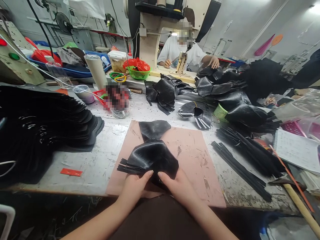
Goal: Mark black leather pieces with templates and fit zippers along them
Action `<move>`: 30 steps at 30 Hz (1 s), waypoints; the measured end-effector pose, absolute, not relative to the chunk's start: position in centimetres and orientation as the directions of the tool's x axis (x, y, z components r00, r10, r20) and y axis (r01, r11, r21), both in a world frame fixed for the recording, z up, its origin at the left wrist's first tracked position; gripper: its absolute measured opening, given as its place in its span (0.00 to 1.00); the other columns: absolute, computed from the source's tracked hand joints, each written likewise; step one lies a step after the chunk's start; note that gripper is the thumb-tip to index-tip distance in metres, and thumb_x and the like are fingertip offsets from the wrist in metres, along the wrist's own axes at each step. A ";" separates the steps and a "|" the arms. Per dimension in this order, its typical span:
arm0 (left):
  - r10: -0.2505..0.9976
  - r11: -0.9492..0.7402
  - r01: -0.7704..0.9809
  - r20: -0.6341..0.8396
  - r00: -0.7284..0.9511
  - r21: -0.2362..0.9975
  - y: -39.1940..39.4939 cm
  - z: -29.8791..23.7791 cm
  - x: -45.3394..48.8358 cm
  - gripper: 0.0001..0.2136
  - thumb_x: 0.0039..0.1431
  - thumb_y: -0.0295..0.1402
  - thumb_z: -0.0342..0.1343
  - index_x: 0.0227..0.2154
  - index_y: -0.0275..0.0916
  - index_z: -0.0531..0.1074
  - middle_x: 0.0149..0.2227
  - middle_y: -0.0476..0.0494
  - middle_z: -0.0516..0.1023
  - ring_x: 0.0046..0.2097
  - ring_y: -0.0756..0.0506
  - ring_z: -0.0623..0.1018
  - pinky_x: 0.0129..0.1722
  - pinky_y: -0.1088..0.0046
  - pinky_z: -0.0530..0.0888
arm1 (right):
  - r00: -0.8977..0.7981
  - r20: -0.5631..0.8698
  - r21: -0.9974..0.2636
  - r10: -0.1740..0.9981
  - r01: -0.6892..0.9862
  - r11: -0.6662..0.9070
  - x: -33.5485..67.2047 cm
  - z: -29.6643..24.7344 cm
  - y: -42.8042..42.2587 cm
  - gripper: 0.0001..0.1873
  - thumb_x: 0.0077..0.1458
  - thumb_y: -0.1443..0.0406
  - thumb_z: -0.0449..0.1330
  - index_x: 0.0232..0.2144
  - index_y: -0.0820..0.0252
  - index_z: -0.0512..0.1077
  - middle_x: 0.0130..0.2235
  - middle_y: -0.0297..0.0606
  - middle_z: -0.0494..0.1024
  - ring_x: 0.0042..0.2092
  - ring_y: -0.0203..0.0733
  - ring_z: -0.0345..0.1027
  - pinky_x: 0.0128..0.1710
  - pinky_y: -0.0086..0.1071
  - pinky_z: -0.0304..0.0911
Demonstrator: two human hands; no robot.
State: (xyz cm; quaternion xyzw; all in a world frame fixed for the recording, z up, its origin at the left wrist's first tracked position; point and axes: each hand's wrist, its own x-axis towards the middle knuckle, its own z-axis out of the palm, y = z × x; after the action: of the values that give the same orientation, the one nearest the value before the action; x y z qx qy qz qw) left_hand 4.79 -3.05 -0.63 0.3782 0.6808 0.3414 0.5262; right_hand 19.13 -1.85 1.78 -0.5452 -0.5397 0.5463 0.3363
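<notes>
Both my hands hold a black leather piece (155,155) with a zipper (130,166) along its left side, whose loose ends stick out to the left. My left hand (136,185) grips its lower left edge, thumb on top and fingers hidden beneath. At the lower right edge, my right hand (175,183) pinches it the same way, its thumb close to the left one. Just beyond lies another black leather piece (155,129), partly covered by the held one. Under both is a pinkish work sheet (192,156) on the table.
Stacked black pieces (50,123) fill the left side, near a red strip (71,172). On the right lie loose zippers (240,170), a notebook (297,146) and a wooden-handled hammer (300,206). A co-worker (170,50) sits behind the sewing machine (150,43).
</notes>
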 end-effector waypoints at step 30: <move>0.796 0.595 -0.115 -0.603 -0.059 0.796 -3.1 -0.7 5.0 0.17 0.38 0.43 0.62 0.24 0.32 0.75 0.28 0.40 0.79 0.36 0.39 0.77 0.38 0.65 0.73 | -0.181 -0.207 -0.960 0.961 0.225 -0.164 20.6 0.8 -1.5 0.15 0.51 0.63 0.54 0.42 0.59 0.69 0.40 0.38 0.75 0.42 0.44 0.69 0.41 0.36 0.66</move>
State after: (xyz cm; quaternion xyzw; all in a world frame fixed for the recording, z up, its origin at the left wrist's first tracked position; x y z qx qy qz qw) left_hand 4.97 -3.12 -0.67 0.2693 0.6321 0.3608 0.6307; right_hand 20.65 -1.53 0.84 -0.5407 -0.5483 0.5384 0.3422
